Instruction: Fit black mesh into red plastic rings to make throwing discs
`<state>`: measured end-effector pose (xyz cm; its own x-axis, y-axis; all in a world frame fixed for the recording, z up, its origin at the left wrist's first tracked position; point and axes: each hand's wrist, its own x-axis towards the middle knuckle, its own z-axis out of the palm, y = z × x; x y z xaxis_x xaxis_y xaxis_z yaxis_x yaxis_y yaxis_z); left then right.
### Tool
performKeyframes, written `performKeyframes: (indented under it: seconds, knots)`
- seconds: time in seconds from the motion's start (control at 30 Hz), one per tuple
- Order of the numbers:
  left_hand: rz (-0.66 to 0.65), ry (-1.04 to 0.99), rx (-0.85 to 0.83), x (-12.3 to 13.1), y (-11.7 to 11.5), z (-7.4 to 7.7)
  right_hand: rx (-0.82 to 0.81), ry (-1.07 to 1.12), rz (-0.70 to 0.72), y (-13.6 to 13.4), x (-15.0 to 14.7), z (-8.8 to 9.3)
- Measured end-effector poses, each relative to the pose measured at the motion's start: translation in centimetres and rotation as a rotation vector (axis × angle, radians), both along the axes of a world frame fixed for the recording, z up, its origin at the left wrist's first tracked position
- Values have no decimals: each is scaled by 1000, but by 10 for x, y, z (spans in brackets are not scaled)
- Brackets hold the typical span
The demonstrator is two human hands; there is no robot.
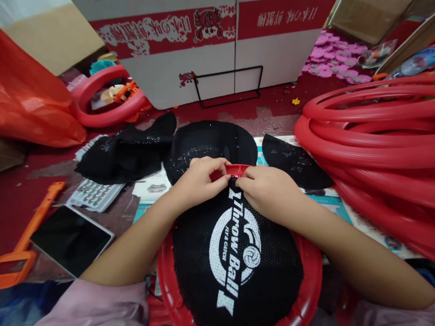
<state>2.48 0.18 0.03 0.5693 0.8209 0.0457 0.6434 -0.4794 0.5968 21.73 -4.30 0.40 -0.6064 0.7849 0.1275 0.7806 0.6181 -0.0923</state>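
Note:
A black mesh cloth printed with white "Throw Ball" lettering lies across a red plastic ring in front of me. At the ring's far side, my left hand pinches the cloth's edge, thumb and fingers close together by the rim. Right beside it, my right hand grips the same edge with bent fingers. Both hands nearly meet at the rim. What lies between the fingertips is mostly hidden.
Loose black mesh pieces lie beyond the ring. Red rings are stacked at right. A white-and-red carton stands behind a black wire frame. At left are a tablet, an orange plastic part and a red bag.

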Motion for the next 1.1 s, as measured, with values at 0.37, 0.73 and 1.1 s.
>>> performKeyframes:
  seconds: [0.37, 0.73, 1.1]
  knots:
    - [33, 301, 124, -11, -3, 13, -293, -46, -60, -4, 1, 18]
    - [-108, 14, 44, -5, -3, 8, -197, 140, -73, 7, 2, 2]
    - [55, -103, -47, -6, 0, 4, -112, 220, -29, 9, 3, -3]
